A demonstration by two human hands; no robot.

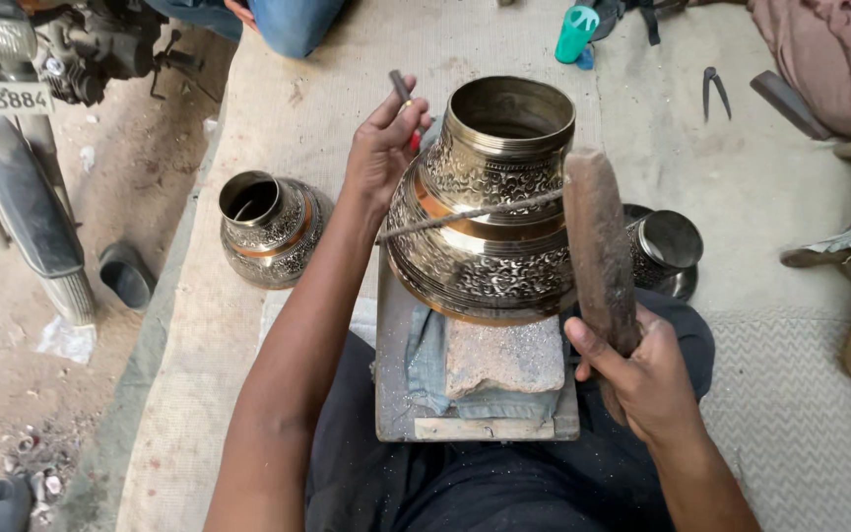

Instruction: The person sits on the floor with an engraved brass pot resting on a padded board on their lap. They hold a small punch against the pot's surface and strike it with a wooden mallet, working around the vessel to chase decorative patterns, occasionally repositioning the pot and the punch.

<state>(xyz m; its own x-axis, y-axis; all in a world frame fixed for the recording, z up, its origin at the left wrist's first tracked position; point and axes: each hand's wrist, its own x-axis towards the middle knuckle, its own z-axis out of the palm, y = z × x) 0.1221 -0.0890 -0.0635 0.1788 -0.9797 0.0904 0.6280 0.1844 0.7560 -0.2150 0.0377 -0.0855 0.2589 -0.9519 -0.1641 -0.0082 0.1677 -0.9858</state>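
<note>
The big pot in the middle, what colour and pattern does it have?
Golden brass pot with engraved floral bands and plain coppery stripes; head view.

I see open mat to the near right and far left of the big engraved brass pot (490, 212). A smaller brass pot (270, 229) blocks the left, a steel cup (667, 246) crowds the right, and the wooden mallet (598, 246) bars the pot's right flank.

Left hand (378, 148) grips chisel (401, 89) at brass pot (490, 207); right hand (647, 379) holds mallet (598, 246).
</note>
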